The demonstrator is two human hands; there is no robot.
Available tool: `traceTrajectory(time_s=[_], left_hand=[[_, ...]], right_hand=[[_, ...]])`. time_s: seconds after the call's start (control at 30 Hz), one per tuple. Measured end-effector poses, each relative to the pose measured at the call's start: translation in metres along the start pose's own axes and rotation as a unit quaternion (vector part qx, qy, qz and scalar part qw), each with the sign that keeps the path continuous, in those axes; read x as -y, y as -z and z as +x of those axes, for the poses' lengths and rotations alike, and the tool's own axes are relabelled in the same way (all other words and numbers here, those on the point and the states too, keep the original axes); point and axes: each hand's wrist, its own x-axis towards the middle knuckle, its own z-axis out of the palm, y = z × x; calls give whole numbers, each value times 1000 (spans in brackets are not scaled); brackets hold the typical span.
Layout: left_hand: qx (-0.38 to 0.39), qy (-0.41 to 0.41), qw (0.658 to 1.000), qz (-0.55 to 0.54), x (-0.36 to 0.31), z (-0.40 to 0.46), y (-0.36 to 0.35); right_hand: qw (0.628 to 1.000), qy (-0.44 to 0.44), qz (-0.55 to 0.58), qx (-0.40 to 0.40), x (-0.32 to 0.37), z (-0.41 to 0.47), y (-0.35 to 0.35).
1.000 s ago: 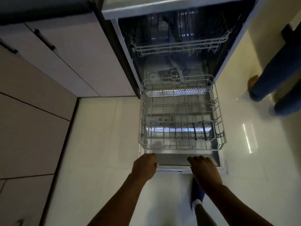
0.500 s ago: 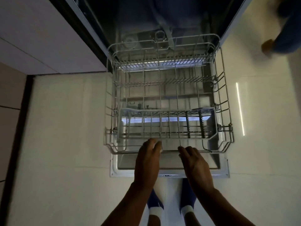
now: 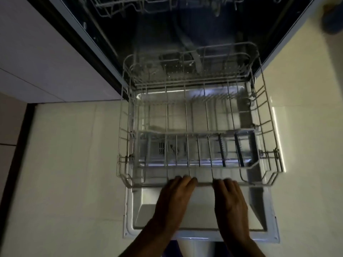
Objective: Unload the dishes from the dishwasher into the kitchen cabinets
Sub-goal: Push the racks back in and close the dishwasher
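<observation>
Fingers of left hand (image 3: 174,199) and right hand (image 3: 231,203) lie straight against the front rim of the bare lower rack (image 3: 196,184); pushing it into the dishwasher (image 3: 185,25) looks next.

No lettering, brand, number or sign can be read anywhere; the dishwasher door (image 3: 200,236) and the lower rack (image 3: 185,115) carry none that is legible in the dim light.

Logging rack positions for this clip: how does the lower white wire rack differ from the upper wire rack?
The lower white wire rack is pulled out over the open door; the upper wire rack sits inside the tub. The lower rack has the left hand and right hand at its front rim; the upper rack is untouched. No dishes show in either.
</observation>
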Motion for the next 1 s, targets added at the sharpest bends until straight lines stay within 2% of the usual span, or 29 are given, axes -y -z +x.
traceTrajectory(time_s=[0.13,0.2,0.33,0.43,0.57,0.63,0.8,1.0], left_hand=[[-121,60,991,17,16,72,15],[-105,93,990,-4,18,90,21],[-46,59,983,169,19,79,3],[-63,94,982,151,38,79,-2],[-58,30,973,221,53,79,9],[-46,14,975,218,48,73,11],[-57,48,978,197,52,106,12],[-74,64,977,188,64,164,25]], right_hand=[[998,10,3,-55,12,80,2],[996,5,47,-77,16,106,-2],[997,17,46,-62,24,110,-22],[992,4,112,-66,18,112,-34],[991,54,92,-74,16,122,-36],[994,61,78,-56,22,121,-37],[997,49,39,-34,24,126,-45],[998,62,4,-33,25,183,-39]])
